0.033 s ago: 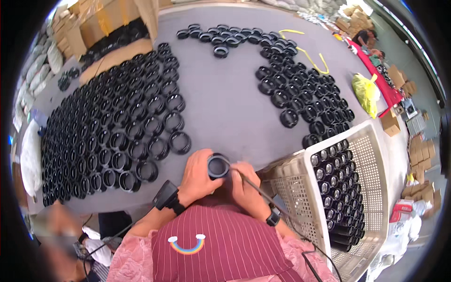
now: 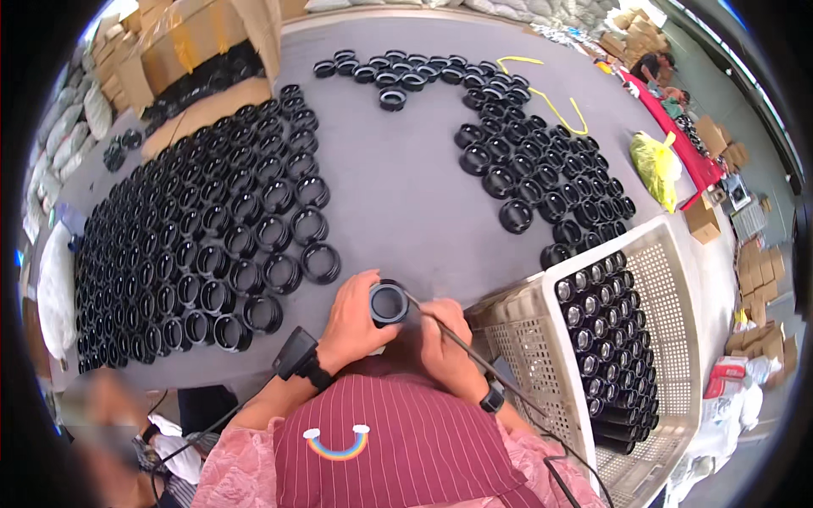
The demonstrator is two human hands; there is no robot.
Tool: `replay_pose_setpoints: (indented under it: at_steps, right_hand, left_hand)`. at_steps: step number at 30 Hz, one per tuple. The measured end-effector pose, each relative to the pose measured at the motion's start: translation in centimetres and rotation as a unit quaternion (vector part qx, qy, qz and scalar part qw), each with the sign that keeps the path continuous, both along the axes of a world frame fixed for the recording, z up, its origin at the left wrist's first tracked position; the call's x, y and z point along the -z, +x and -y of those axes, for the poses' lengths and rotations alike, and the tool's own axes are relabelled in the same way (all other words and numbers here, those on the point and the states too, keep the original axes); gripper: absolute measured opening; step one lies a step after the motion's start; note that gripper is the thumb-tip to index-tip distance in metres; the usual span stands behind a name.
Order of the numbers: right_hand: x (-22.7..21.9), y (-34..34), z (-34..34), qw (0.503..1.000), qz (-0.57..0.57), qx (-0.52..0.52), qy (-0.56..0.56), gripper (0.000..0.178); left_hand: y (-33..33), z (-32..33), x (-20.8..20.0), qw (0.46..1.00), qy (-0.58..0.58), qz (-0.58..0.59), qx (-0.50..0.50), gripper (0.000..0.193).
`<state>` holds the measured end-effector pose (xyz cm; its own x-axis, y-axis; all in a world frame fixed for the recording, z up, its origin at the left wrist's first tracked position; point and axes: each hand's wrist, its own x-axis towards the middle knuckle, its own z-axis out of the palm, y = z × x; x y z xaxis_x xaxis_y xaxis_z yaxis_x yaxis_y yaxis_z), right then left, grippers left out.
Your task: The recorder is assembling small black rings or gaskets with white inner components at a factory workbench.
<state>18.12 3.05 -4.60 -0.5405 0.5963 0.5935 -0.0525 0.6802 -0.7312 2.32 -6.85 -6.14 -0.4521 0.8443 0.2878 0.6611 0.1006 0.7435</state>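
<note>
My left hand (image 2: 354,313) is wrapped round the side of a black ring-shaped part (image 2: 389,302), with its round mouth facing up. A grey inside shows in the ring. To its right, my right hand (image 2: 445,337) is closed on a slim dark rod-like tool (image 2: 461,343), whose tip end reaches the ring's right rim; I cannot tell whether they touch. Many similar black rings (image 2: 273,233) stand in rows on the grey table (image 2: 398,169), left of my hands. More black rings (image 2: 517,216) stand to the right.
At my right, a pale plastic crate (image 2: 584,356) holds black cylinders (image 2: 610,339). A cardboard box (image 2: 199,51) with black parts lies at the far left. Yellow strips (image 2: 559,106) and a yellow plastic bag (image 2: 656,169) lie at the far right. Another person (image 2: 110,440) is at the lower left.
The right hand and the tool have moved slightly down. The ring has shifted a little down and left with the left hand still holding it.
</note>
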Motion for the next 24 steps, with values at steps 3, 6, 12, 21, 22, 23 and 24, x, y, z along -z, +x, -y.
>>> replay_pose_setpoints:
  at_steps: [3,6,12,21,22,23,24]
  right_hand:
    - [-0.9,3.1,-0.2,0.998,-0.056,0.029,-0.021,0.010]
    - [-0.4,5.5,-0.7,0.999,0.010,-0.038,-0.019,0.009]
    - [2.8,7.1,-0.8,0.996,0.035,-0.024,-0.084,0.007]
    - [5.6,8.4,-1.7,0.987,0.044,-0.004,-0.154,0.009]
    - [5.9,8.5,-2.0,0.987,0.046,-0.001,-0.157,0.009]
    - [6.1,8.5,-2.2,0.986,0.048,0.001,-0.160,0.009]
    - [6.4,8.6,-2.4,0.986,0.051,0.005,-0.161,0.009]
  left_hand:
    - [-0.6,-1.9,-3.7,0.989,-0.031,0.144,0.005,0.071]
    - [-1.8,-6.2,-5.9,0.996,-0.042,-0.049,0.059,0.070]
    - [1.8,-16.1,-6.1,0.924,-0.197,-0.252,0.209,0.085]
    - [5.9,-25.7,-1.6,0.888,0.030,-0.292,0.353,0.091]
    - [6.3,-26.7,-1.4,0.887,0.027,-0.310,0.342,0.090]
    - [6.8,-27.5,-1.2,0.888,0.028,-0.306,0.343,0.090]
    - [7.4,-28.3,-1.0,0.891,0.051,-0.304,0.333,0.085]
